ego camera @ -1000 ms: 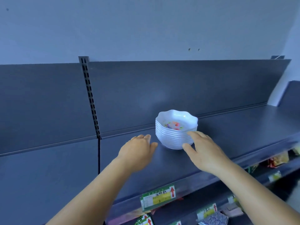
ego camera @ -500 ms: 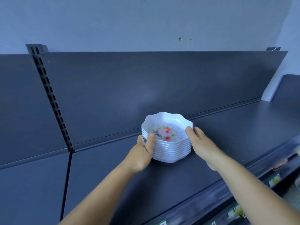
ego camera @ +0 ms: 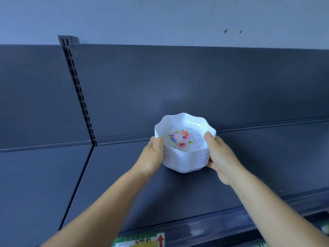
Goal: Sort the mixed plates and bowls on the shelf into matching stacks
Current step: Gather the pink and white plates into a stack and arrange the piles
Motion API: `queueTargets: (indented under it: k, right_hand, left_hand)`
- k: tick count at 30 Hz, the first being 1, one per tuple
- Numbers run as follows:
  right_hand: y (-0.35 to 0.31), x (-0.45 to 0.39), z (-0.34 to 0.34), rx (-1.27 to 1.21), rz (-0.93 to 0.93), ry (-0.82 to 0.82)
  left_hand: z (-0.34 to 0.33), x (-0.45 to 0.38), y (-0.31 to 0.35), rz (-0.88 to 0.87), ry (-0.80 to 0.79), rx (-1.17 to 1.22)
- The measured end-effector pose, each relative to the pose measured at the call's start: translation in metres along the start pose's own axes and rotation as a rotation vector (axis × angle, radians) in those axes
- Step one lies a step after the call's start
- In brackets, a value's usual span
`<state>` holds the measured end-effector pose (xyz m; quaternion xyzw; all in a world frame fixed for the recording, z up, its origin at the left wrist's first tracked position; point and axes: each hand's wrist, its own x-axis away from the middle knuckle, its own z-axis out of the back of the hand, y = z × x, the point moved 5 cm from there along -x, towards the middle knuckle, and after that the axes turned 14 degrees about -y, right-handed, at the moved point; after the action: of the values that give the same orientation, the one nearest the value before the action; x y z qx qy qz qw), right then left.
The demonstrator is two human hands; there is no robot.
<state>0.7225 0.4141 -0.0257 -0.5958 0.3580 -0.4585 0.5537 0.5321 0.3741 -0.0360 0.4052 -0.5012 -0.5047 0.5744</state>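
A stack of several white scalloped bowls (ego camera: 185,157) with a flower print inside the top one sits at the middle of the dark shelf (ego camera: 267,157). My left hand (ego camera: 153,155) grips the stack's left side, thumb over the top rim. On the right side, my right hand (ego camera: 220,157) grips the stack, its thumb hooked over the rim and fingers under the lower bowls. Whether the stack's base still touches the shelf board cannot be told.
The shelf's dark back panel (ego camera: 195,82) rises right behind the bowls. A slotted upright post (ego camera: 78,90) divides the shelving at the left. A price label (ego camera: 140,240) with a red arrow hangs on the front edge below.
Both hands have gone from reaching beside the stack to holding it from both sides. The view has shifted closer and more above the bowls.
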Motion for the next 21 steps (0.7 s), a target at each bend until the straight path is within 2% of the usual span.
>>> queueTargets:
  k: [11, 21]
  right_hand:
    - [-0.023, 0.012, -0.077, -0.023, 0.072, -0.248]
    - [-0.036, 0.037, -0.208, -0.033, 0.123, -0.471]
  left_hand:
    - [0.059, 0.070, -0.002, -0.011, 0.207, 0.077]
    - [0.164, 0.159, -0.029, -0.055, 0.384, 0.117]
